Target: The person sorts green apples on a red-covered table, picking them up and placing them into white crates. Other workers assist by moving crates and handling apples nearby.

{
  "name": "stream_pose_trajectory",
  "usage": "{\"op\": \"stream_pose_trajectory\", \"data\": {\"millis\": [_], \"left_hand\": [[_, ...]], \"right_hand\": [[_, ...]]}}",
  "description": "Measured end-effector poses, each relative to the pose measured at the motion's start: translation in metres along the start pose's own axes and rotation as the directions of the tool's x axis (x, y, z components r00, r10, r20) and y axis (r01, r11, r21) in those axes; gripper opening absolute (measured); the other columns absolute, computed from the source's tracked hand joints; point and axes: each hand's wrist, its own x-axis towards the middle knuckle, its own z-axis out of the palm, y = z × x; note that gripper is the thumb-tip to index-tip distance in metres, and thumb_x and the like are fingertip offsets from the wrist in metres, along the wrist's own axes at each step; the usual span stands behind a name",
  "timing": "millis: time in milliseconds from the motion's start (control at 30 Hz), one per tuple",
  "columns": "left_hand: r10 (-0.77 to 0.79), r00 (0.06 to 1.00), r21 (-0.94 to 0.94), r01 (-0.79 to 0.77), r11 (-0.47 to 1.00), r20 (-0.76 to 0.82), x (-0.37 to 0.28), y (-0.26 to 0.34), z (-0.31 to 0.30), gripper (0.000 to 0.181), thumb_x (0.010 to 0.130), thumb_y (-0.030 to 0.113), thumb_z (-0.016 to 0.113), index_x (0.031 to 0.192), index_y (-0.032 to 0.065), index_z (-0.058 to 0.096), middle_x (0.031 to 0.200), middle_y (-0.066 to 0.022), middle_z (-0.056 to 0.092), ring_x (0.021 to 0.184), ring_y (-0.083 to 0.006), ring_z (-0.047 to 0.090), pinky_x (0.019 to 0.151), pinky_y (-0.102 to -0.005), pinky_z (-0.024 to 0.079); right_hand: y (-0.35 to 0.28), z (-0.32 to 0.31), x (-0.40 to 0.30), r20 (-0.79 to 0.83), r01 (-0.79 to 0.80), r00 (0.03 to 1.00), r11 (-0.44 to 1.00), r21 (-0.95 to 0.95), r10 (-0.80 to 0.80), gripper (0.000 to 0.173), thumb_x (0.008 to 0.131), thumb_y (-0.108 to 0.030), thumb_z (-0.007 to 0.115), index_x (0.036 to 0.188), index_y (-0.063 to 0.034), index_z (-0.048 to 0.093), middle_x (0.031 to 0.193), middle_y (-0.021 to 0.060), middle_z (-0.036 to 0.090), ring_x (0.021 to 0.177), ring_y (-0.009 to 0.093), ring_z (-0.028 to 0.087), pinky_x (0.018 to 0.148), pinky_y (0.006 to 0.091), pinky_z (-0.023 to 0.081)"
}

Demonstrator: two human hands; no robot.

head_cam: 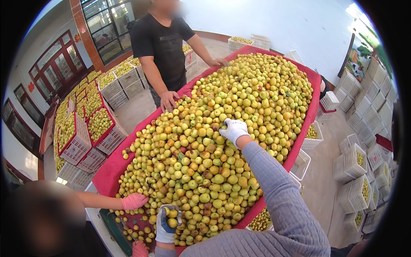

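A big heap of round yellow-green fruit point(205, 154), some with brown blotches, fills a table lined with red cloth point(109, 170). In a white glove with a blue-grey palm, my left hand point(165, 223) holds a few of the fruits at the heap's near edge, palm turned up. My right hand point(236, 130), in a white glove, reaches onto the middle of the heap, fingertips at a fruit; whether it grips one is hidden.
A co-worker's pink-gloved hands point(135, 201) work at the lower left. Across the table a person in a black T-shirt point(165, 48) rests both hands by the heap. Fruit-filled white plastic crates point(75, 144) stand at left; more crates point(353, 160) are stacked at right.
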Motion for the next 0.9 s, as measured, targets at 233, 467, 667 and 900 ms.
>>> {"op": "stream_pose_trajectory", "data": {"millis": [233,467,667,900], "left_hand": [[-0.035,0.992,-0.01,0.036,0.999,0.118,0.006,-0.001,0.015,0.044,0.107,0.046,0.064,0.115,0.0031,0.065,0.11,-0.0189,0.069,0.089,-0.0281,0.071,0.061,-0.0335,0.059],[-0.076,0.983,0.022,0.074,0.997,0.165,0.009,0.007,0.051,0.055,0.105,0.054,0.066,0.119,0.0005,0.069,0.103,-0.0182,0.072,0.074,-0.0234,0.07,0.056,-0.0288,0.055],[0.018,0.957,0.0,-0.019,1.0,0.289,0.002,0.01,0.064,0.055,0.107,0.061,0.06,0.122,0.0086,0.065,0.123,-0.0231,0.07,0.072,-0.0214,0.066,0.056,-0.0281,0.05],[0.149,0.954,-0.013,-0.151,0.988,0.262,-0.043,0.026,0.045,0.05,0.108,0.059,0.055,0.126,0.0133,0.063,0.111,-0.0196,0.072,0.072,-0.0177,0.064,0.057,-0.0273,0.048]], "right_hand": [[0.017,0.02,-0.026,-0.255,0.274,0.953,0.827,0.491,-0.164,0.046,0.085,-0.02,0.09,0.128,-0.0115,0.074,0.126,0.0133,0.075,0.118,0.03,0.071,0.106,0.0405,0.056],[-0.023,0.016,-0.099,-0.34,0.467,0.859,0.318,0.825,-0.382,0.057,0.086,0.001,0.085,0.14,-0.0024,0.065,0.13,0.0081,0.074,0.124,0.018,0.069,0.112,0.0344,0.053],[-0.06,0.022,-0.159,-0.247,0.432,0.793,0.229,0.872,-0.556,0.055,0.083,0.005,0.085,0.135,-0.0009,0.068,0.13,0.0097,0.074,0.12,0.019,0.07,0.107,0.0356,0.056],[-0.108,0.057,-0.228,0.065,-0.023,0.637,0.064,0.998,-0.768,0.052,0.096,-0.004,0.073,0.146,0.0037,0.062,0.144,0.0162,0.069,0.134,0.024,0.064,0.115,0.0377,0.051]]}}
